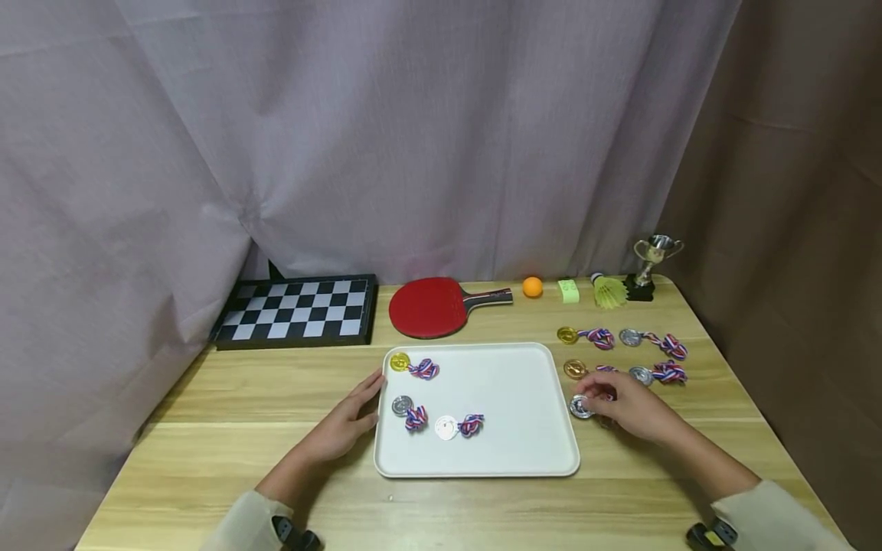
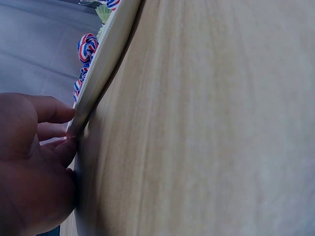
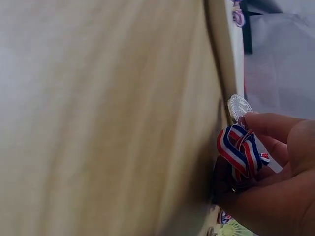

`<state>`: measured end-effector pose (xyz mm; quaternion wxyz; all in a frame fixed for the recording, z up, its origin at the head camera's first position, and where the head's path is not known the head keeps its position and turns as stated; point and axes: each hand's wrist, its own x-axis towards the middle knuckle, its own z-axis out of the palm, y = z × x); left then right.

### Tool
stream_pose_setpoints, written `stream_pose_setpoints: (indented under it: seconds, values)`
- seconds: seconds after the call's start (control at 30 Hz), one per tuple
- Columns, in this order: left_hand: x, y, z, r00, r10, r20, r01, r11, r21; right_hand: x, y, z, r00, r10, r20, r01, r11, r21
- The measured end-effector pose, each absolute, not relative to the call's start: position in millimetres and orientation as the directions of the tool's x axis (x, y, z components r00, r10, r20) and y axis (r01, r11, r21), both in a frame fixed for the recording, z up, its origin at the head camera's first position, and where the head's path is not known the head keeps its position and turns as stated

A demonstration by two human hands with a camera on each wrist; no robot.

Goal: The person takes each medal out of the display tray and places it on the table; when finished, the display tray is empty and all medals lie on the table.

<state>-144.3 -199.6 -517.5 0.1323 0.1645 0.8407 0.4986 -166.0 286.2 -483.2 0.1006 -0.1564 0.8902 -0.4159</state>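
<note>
My right hand (image 1: 628,405) pinches a silver medal (image 1: 580,407) just off the right edge of the white tray (image 1: 510,459). Its knotted red, white and blue ribbon (image 3: 239,150) bunches inside the fingers in the right wrist view. My left hand (image 1: 339,428) touches the tray's left rim with thumb and loosely extended fingers (image 2: 54,110). On the tray lie a gold medal (image 1: 400,362) at upper left, a silver medal (image 1: 402,405) below it and another silver medal (image 1: 446,428) to the right, each with a bundled ribbon.
Right of the tray lie gold medals (image 1: 568,335) and silver medals (image 1: 630,337). Along the back stand a chessboard (image 1: 296,310), a red table tennis paddle (image 1: 427,308), an orange ball (image 1: 532,287), a green paper pad (image 1: 568,291), a shuttlecock (image 1: 609,291) and a trophy (image 1: 648,268).
</note>
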Motion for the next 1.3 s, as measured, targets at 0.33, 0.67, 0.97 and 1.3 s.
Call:
stream_pose_setpoints:
  seconds: [0.33,0.67,0.97,1.3]
  values:
    - [-144,-199,-513,-0.91,0.399,-0.11,0.098,0.466,0.88,-162,285,-493,-0.943,-0.33,0.041,-0.264,0.669,-0.695]
    - [-143,-198,-512,-0.912,0.399,-0.101,0.107,0.468,0.877,-158,283,-492,-0.949,-0.309,0.068,-0.281,0.723,-0.632]
    - [-143,-199,-512,-0.912,0.395,-0.11,0.099,0.473,0.875,-160,283,-484,-0.947,-0.314,0.063,-0.286,0.742,-0.606]
    - [-144,-200,-512,-0.909,0.405,-0.101,0.115,0.475,0.872,-167,273,-457,-0.943,-0.331,0.036,-0.268,0.69,-0.673]
